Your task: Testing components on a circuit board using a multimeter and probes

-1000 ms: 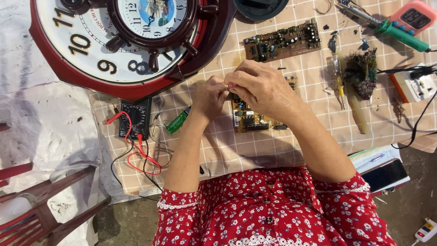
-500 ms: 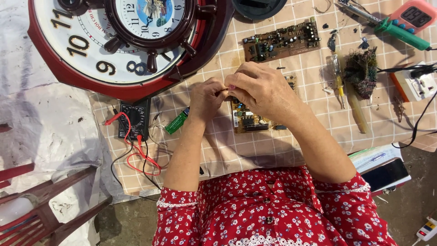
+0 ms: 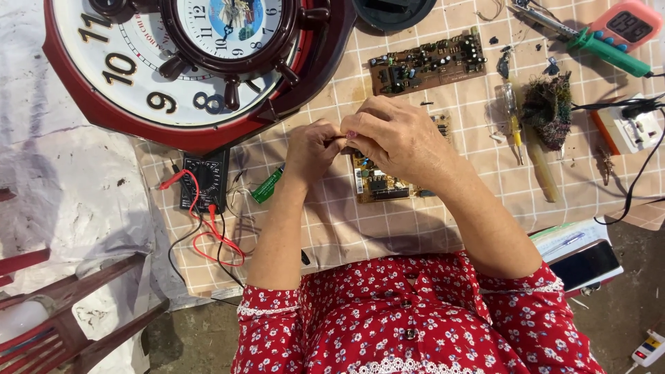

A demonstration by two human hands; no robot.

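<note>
Nearest the camera, red flower-print sleeves are seen, with both forearms reaching forward over the bench [image 3: 388,228], which is covered by a checked cloth. The left hand [image 3: 312,149] and the right hand [image 3: 395,138] are brought together fingertip to fingertip just above a small circuit board [image 3: 377,183] that lies flat on the cloth. Something very small appears to be pinched between the two hands, but it is hidden by the fingers and cannot be identified. The board itself is not gripped; it is partly covered by the right hand.

To the left of the hands, a green-handled tool [image 3: 267,185] is laid on the cloth, and beside it a black multimeter [image 3: 206,181] with red and black leads [image 3: 215,239] trailing toward the bench edge. To the right, a phone [image 3: 589,264] rests on a notebook at the near corner.

Farther off, a longer circuit board [image 3: 426,62] is set apart, near a yellow-handled screwdriver [image 3: 514,125], a tangle of wire wool [image 3: 548,111] and a green soldering iron [image 3: 609,52]. A large red wall clock [image 3: 138,76] occupies the far left.

As for progress, the work looks to be under way: tools are laid out and the small board is exposed, yet no part is seen being fitted or soldered, and the clock remains unassembled from it.
</note>
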